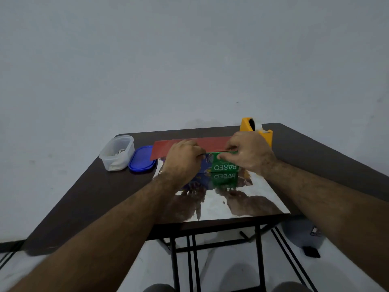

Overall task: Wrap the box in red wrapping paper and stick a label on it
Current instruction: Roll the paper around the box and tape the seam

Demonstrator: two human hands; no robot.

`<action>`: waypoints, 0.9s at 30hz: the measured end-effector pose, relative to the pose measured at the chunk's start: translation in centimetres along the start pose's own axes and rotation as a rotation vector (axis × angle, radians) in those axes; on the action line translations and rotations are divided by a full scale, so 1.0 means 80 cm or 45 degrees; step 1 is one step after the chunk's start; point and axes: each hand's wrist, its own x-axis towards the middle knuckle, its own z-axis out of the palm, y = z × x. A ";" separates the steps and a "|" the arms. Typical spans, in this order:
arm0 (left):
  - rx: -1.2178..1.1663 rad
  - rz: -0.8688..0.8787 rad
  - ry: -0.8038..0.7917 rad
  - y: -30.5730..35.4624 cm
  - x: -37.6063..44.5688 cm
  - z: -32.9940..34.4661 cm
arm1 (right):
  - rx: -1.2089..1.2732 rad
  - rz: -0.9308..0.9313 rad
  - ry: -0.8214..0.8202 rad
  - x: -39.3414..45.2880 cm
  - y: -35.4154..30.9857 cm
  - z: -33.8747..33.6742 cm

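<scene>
Head view: both hands, left hand [182,158] and right hand [246,151], pinch the red paper's [189,147] folded far edge onto the box [223,165], whose long axis runs left-right between the grips.

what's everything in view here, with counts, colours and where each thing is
box: 1, green and blue, mid table on the paper
wrapping paper: 1 sheet, silver side up near, red flap folded up behind the box
tape dispenser: 1, yellow, far right of table
container: 1, clear, far left
lid: 1, blue, beside the container
table: 1, dark brown
left hand: on the box, pinching the red edge
right hand: pinching the red edge
</scene>
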 end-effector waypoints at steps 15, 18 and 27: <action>-0.047 -0.025 0.030 -0.003 -0.002 0.009 | 0.404 1.472 -0.123 0.054 0.113 -0.040; -0.042 -0.032 0.024 -0.003 -0.002 0.010 | 0.494 1.569 -0.172 0.064 0.113 -0.045; -0.025 -0.030 0.027 -0.005 0.000 0.012 | 0.515 1.649 -0.384 0.089 0.125 -0.042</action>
